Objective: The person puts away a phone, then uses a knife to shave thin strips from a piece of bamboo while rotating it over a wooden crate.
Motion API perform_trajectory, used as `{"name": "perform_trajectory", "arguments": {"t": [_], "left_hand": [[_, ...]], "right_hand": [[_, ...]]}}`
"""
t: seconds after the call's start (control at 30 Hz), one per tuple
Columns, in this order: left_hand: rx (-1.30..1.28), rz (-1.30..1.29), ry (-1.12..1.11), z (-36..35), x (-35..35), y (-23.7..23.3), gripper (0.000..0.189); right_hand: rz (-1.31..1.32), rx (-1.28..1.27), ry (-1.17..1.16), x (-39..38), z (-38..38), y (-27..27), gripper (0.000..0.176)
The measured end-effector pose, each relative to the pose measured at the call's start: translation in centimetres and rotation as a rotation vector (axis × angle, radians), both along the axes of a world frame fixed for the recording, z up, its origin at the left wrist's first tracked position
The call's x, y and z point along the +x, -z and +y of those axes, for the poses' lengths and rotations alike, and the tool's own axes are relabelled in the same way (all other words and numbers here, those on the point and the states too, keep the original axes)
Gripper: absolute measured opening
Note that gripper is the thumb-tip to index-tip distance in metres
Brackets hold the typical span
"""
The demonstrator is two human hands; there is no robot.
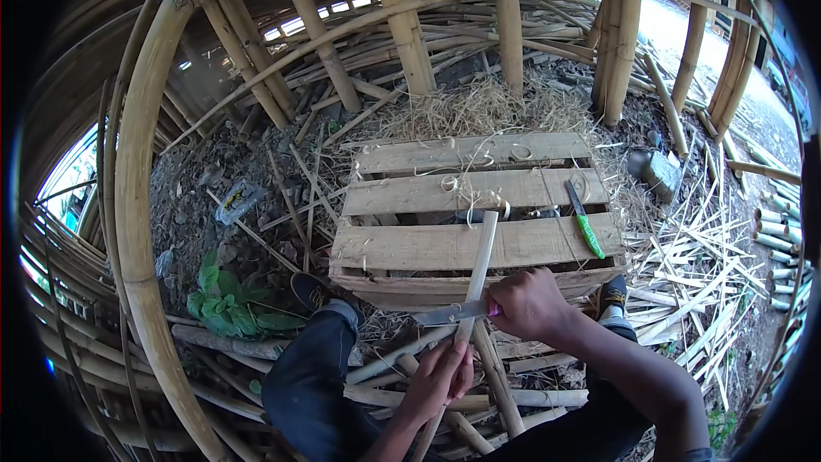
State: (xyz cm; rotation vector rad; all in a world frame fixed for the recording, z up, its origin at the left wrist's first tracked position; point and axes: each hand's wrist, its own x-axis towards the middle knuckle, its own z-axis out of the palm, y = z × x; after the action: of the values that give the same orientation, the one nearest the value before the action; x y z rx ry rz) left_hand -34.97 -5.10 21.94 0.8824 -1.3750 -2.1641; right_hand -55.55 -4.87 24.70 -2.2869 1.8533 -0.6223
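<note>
My right hand [528, 301] is closed round the pink handle of a knife [445, 315], whose blade lies across a pale bamboo strip [481, 265]. Below the blade, my left hand [438, 379] grips the same strip, which slants up over the front edge of a wooden crate [410, 248]. On the crate's slatted top lies a second knife with a green handle [588, 235], its blade pointing away from me. Thin curled shavings [466, 188] are scattered over the slats.
Upright bamboo poles [402, 26] stand behind the crate, and a thick pole [141, 162] rises at the left. Split strips [693, 282] litter the ground at the right. Green leaves [231, 304] and a plastic wrapper [239, 201] lie at the left. Bamboo poles lie beneath my legs.
</note>
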Motion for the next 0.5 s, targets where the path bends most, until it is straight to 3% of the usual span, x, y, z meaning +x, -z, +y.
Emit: {"name": "perform_trajectory", "arguments": {"t": [0.07, 0.23, 0.43, 0.5], "left_hand": [[0.018, 0.022, -0.004, -0.2, 0.0, 0.3, 0.028], [0.106, 0.050, 0.002, 0.0, 0.0, 0.6, 0.030], [0.252, 0.176, 0.032, -0.4, -0.6, 1.2, 0.030], [0.217, 0.181, 0.060, 1.0, 0.1, 0.7, 0.030]], "right_hand": [[0.022, -0.071, 0.009, -0.4, -0.6, 0.3, 0.009], [0.034, -0.076, 0.385, -3.2, -1.9, -0.2, 0.013], [0.135, -0.154, 0.500, -6.4, -4.1, 1.7, 0.023], [-0.009, -0.094, 0.798, -10.9, -4.6, 2.8, 0.031]]}}
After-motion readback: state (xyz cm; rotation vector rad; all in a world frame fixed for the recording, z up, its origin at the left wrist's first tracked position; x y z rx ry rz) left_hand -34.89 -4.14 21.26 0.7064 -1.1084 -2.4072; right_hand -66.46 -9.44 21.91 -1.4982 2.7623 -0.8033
